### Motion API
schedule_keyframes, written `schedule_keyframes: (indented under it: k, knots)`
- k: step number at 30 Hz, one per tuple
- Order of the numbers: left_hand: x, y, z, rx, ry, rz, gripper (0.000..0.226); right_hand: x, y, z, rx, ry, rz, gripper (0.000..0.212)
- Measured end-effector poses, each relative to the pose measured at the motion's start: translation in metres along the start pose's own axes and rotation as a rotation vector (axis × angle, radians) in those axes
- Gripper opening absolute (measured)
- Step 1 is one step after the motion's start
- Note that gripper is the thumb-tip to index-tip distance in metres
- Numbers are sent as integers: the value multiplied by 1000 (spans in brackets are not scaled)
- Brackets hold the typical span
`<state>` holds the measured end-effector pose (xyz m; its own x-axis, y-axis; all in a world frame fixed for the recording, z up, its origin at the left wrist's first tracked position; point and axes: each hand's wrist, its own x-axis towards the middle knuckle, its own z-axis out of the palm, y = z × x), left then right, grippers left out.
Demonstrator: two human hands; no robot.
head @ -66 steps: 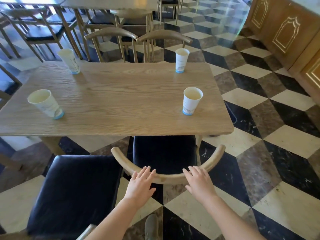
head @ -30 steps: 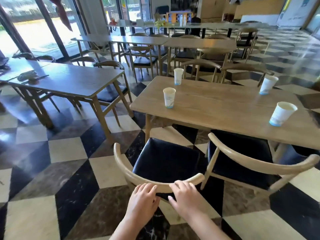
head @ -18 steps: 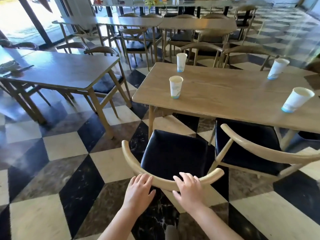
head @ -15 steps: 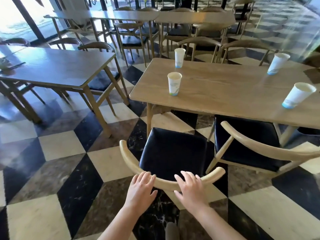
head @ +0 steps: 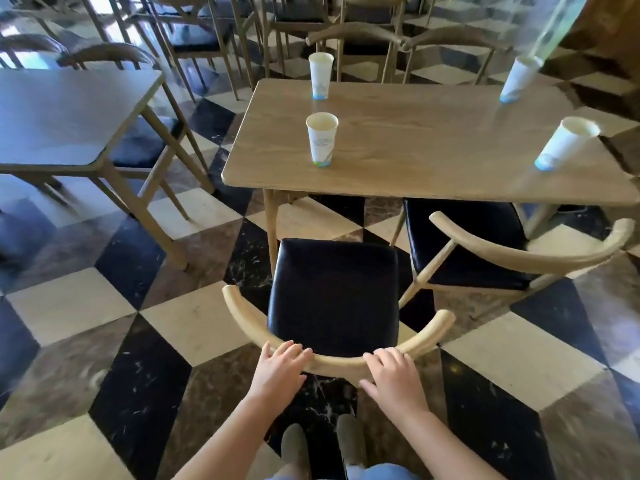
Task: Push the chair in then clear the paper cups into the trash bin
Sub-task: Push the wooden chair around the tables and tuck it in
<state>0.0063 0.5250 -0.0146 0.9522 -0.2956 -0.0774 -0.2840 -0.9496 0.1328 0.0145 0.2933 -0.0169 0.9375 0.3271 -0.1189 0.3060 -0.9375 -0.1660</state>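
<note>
A wooden chair (head: 332, 292) with a black seat stands pulled out from the near left end of the wooden table (head: 433, 147). My left hand (head: 280, 370) and my right hand (head: 393, 379) both lie on its curved back rail (head: 337, 365), fingers curled over the top. Several white paper cups stand upright on the table: one near the left front (head: 322, 138), one at the far left (head: 320, 75), one at the far right (head: 519, 77) and one near the right front (head: 564, 143). No trash bin is in view.
A second chair (head: 485, 244) sits to the right, its seat partly under the table. Another table (head: 65, 116) with chairs stands to the left, across a checkered floor aisle. More chairs (head: 356, 36) line the table's far side. My feet (head: 322, 448) are just behind the chair.
My hands left the right chair's rail and took the left chair's rail. Over the last half second they spread apart on it, and the chair now faces the table squarely.
</note>
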Motion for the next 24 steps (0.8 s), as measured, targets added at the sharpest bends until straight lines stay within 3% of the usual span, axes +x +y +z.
schedule_keyframes:
  k: [3,7,14,24]
  knots:
    - [10,-15,6,11,-20,110,54,5,-6,0,-11,-8,55,48]
    - [18,-26,22,-5,-31,161,20,10,-11,3,-27,-19,102,42]
    - [29,-41,25,-2,-126,198,23,20,-13,6,-76,-1,93,40]
    - [78,-48,14,-10,-118,202,24,69,10,-9,-88,0,70,37]
